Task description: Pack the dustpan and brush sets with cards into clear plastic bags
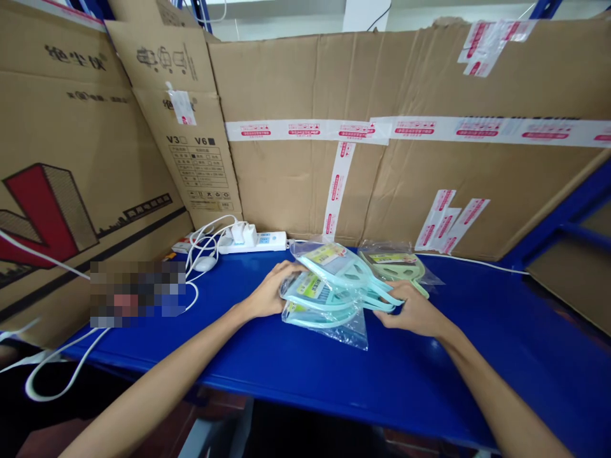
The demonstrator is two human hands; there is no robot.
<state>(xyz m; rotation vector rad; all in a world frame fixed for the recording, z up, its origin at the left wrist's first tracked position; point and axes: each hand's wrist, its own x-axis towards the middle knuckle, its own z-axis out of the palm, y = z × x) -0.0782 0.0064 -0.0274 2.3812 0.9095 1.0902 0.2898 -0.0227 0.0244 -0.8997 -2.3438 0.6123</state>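
Holding a stack of bagged green scoops on the blue table, the left hand grips one end. The right hand grips the handles. Next, I think, both hands must keep the slippery bags lined up.

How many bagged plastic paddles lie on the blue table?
4, as far as visible: three light-blue paddles stacked between the left hand and right hand, and one green paddle behind. The stack may hide more.
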